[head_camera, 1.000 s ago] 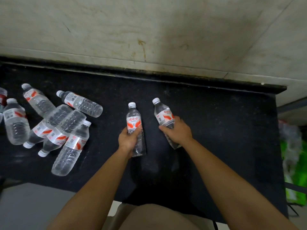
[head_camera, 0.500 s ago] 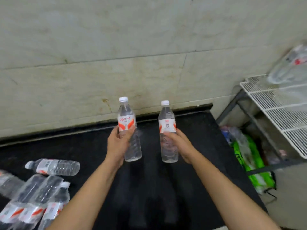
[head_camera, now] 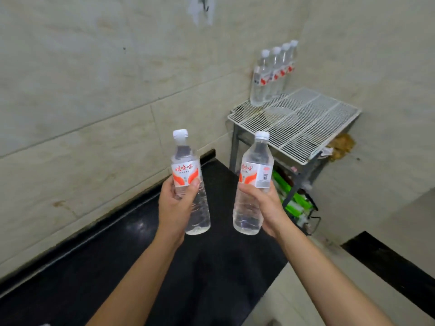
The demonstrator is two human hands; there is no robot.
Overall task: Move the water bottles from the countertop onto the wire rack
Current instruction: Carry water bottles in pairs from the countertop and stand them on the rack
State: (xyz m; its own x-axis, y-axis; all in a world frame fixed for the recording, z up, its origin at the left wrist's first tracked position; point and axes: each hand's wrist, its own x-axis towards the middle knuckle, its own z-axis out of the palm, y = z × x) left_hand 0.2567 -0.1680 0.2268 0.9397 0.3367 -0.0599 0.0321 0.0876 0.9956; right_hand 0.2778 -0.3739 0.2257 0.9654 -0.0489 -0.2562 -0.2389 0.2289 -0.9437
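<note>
1. I hold one water bottle [head_camera: 189, 184] upright in my left hand [head_camera: 175, 208], fingers wrapped around its body just below the red and white label, thumb across the front. It hangs in the air above the black bench [head_camera: 117, 267].
2. My right hand [head_camera: 266, 205] is closed the same way around a second water bottle [head_camera: 253, 184], also upright with its white cap on top, raised over the bench's right end.
3. The two bottles stand side by side, apart, not touching each other.
4. Beyond them, to the right of the bench, is the white wire rack [head_camera: 306, 123] on a dark frame, set in the corner of the tiled wall [head_camera: 82, 90].
5. A row of bottles [head_camera: 270, 74] stands upright at the rack's far left edge against the wall; I count four caps, though the blur makes that uncertain.
6. Under the rack lies something green and white [head_camera: 292, 198], too blurred to name.
</note>
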